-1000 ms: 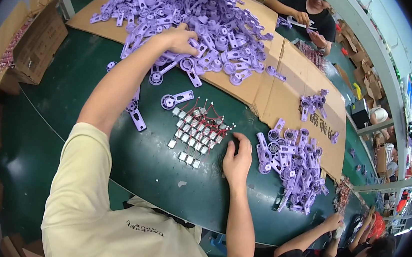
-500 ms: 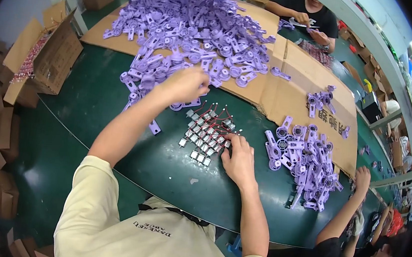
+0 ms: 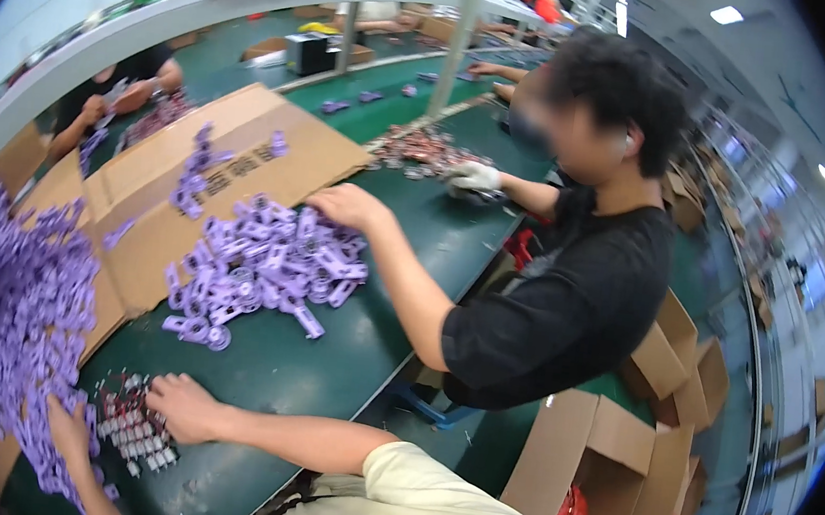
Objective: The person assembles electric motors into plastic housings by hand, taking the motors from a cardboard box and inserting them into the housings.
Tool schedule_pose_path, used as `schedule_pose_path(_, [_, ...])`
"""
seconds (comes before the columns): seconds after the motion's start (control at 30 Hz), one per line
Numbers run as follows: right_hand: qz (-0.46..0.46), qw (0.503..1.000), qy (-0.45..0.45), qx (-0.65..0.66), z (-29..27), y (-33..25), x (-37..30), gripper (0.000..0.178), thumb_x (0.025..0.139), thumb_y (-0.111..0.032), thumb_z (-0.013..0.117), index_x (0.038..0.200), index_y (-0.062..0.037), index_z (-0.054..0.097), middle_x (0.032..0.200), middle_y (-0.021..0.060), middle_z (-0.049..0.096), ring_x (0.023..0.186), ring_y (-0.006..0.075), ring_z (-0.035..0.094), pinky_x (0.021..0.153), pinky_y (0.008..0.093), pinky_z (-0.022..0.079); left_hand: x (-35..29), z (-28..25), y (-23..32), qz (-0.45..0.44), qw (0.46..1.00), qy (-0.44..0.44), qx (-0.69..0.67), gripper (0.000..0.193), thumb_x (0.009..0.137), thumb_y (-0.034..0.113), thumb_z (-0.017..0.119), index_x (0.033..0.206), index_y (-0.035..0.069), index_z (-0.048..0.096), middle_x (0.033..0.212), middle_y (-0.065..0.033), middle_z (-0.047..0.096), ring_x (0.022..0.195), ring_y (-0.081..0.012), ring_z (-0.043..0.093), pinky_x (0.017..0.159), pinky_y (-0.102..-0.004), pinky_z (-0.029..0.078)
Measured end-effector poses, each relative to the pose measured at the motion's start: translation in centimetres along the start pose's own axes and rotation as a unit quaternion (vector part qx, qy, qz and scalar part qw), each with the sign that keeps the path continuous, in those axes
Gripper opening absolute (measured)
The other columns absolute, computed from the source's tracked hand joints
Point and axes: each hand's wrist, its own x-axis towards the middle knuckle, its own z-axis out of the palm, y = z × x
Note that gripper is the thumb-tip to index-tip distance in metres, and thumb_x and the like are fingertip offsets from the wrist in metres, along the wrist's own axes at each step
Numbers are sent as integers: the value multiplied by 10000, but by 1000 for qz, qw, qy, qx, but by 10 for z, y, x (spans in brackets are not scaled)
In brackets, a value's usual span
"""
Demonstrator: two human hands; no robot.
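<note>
Small silver motors with thin red wires lie in a cluster on the green table at lower left. My right hand rests at the right side of this cluster, its fingers a little apart and touching the wires or motors. At the near edge of a large heap of purple plastic parts is my left hand, left of the motors. Its fingers are blurred among the purple parts, and whether it grips one cannot be made out.
A smaller pile of purple parts lies beyond my right hand, beside flattened cardboard. A co-worker in black reaches in at the right, with one hand at that pile and one gloved hand. Open cartons stand on the right.
The view has swung to the right, bringing the co-worker and the cartons into fuller sight. My left hand is still by the large purple heap, my right hand still beside the motors.
</note>
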Motion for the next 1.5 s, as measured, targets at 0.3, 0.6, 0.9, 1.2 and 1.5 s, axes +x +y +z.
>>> schedule_pose_path(0.3, [45, 998, 20, 44, -11, -2, 8, 388, 732, -95, 665, 1074, 27, 528, 1034, 201, 543, 970, 375, 534, 824, 448, 437, 31, 13, -122, 29, 985, -9, -171, 533, 951, 217, 619, 1374, -16, 392, 1257, -192, 566, 1143, -304, 574, 884, -397, 504])
schedule_pose_path(0.6, [116, 989, 16, 92, 23, 9, 12, 346, 747, -126, 727, 982, 33, 528, 946, 218, 589, 869, 405, 602, 769, 480, 483, -60, -87, 98, -177, 828, -69, -528, 456, 930, 288, 662, 1165, -101, 622, 1109, -215, 659, 967, -257, 626, 814, -346, 526])
schedule_pose_path(0.9, [175, 894, 214, 352, -35, 4, 29, 141, 880, -91, 588, 942, 7, 508, 839, 207, 615, 807, 403, 606, 674, 479, 460, -55, -124, 154, -34, 935, -216, -279, 175, 951, 101, 607, 1084, -13, 608, 911, -65, 593, 825, -168, 561, 772, -302, 504])
schedule_pose_path(1.2, [139, 889, 222, 377, -21, 2, 21, 142, 935, -108, 555, 1009, -4, 493, 929, 171, 593, 854, 365, 595, 718, 426, 479, -58, -88, 209, -273, 690, -230, -629, 442, 982, 166, 566, 1358, -14, 420, 1277, -231, 529, 1127, -348, 576, 875, -480, 552])
schedule_pose_path(1.5, [165, 937, 207, 228, -52, 5, 24, 94, 900, -97, 612, 947, -16, 618, 842, 154, 625, 748, 314, 638, 664, 390, 519, -68, -56, 182, -238, 653, -237, -679, 384, 1035, 326, 450, 1300, 54, 510, 890, -122, 682, 571, -157, 638, 378, -213, 429])
